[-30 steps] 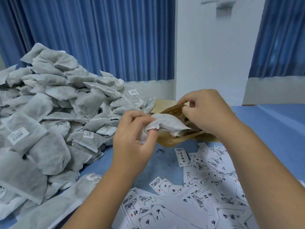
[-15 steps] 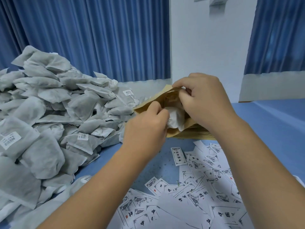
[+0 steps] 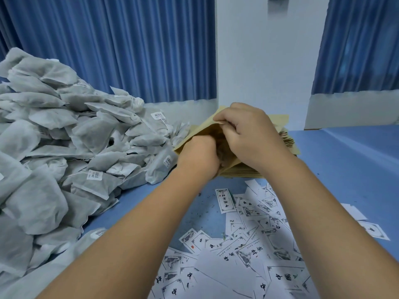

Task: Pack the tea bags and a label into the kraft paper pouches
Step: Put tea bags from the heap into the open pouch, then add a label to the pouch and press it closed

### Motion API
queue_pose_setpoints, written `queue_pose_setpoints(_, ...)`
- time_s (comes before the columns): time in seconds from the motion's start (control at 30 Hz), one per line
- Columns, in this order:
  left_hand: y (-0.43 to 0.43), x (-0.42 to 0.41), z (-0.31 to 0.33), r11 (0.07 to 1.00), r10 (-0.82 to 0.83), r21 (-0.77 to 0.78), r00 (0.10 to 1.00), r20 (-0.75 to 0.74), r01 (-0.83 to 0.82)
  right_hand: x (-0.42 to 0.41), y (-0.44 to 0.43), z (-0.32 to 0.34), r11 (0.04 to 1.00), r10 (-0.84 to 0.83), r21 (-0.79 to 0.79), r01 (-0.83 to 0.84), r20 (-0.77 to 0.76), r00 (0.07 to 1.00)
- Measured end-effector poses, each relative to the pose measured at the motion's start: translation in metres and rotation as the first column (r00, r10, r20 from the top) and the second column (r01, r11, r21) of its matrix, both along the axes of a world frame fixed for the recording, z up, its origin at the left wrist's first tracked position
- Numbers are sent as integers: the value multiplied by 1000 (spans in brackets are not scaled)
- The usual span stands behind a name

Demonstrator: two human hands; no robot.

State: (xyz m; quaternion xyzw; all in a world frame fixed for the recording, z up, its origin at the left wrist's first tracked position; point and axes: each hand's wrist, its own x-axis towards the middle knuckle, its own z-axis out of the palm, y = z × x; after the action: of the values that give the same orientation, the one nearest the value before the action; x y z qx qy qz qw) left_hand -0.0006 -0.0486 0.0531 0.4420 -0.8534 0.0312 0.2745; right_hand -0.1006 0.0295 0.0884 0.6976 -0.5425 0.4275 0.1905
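Head: pouch [image 3: 194, 134] around left hand [image 3: 198, 155], in right grip [image 3: 250, 134]

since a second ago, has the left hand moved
Yes. The left hand has gone forward toward the stack of pouches, into the mouth of the open pouch that the right hand holds; its fingers are hidden inside.

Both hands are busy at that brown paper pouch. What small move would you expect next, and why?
Probably the left hand draws back out of the kraft pouch, while the right hand pinches its upper edge to hold the mouth open. The left hand's fingers are buried inside, so whatever they carry is hidden; the labels lie loose nearby, a likely next pick.
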Motion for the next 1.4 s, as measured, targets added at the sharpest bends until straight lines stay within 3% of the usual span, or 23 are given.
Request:
queue_pose_setpoints(0.17,-3,2,-18,943,-175,272,980,-91,193,-9,-10,-14,994,0,107,2,-12,1000)
queue_pose_setpoints(0.23,-2,4,-25,922,-200,327,979,-50,205,-12,-12,-16,993,-6,115,6,-1,1000)
queue_pose_setpoints(0.33,3,9,-30,993,-92,96,964,248,70,-15,-15,-23,985,-41,168,43,-15,999)
queue_pose_setpoints(0.43,15,18,-27,998,-2,-60,942,334,24,-17,-18,-32,955,-105,274,116,-58,993)
queue_pose_setpoints(0.5,22,28,-25,982,-40,-169,970,240,83,-19,-20,-35,946,-131,290,144,-63,989)
queue_pose_setpoints(0.6,24,47,-15,871,-175,-476,982,-77,118,-20,-21,-33,953,-162,252,168,-45,986)
queue_pose_setpoints(0.63,20,52,-10,891,-141,-446,986,-89,87,-20,-21,-31,956,-169,237,171,-27,985)
queue_pose_setpoints(0.7,7,59,-3,977,-3,-212,999,52,14,-22,-20,-29,961,-180,218,170,25,983)
queue_pose_setpoints(0.77,-8,63,-7,999,46,-27,985,165,-42,-23,-18,-27,962,-193,204,181,40,980)
queue_pose_setpoints(0.8,-13,63,-11,999,2,46,993,117,-8,-23,-16,-26,958,-210,204,202,20,977)
queue_pose_setpoints(0.9,-19,60,-26,957,-208,149,944,-256,251,-17,-10,-18,925,-299,214,314,-98,949)
queue_pose_setpoints(1.03,-22,50,-30,883,-154,255,756,-636,395,14,7,4,962,-199,156,225,-165,966)
queue_pose_setpoints(1.1,-19,46,-31,853,-166,246,686,-708,461,30,11,6,935,-149,275,224,-267,952)
queue_pose_setpoints(1.2,-13,40,-30,815,-199,210,602,-773,539,38,9,-6,802,-171,477,359,-392,904)
queue_pose_setpoints(1.4,-6,30,-30,816,-221,171,572,-790,552,24,-24,-21,602,-195,617,507,-502,842)
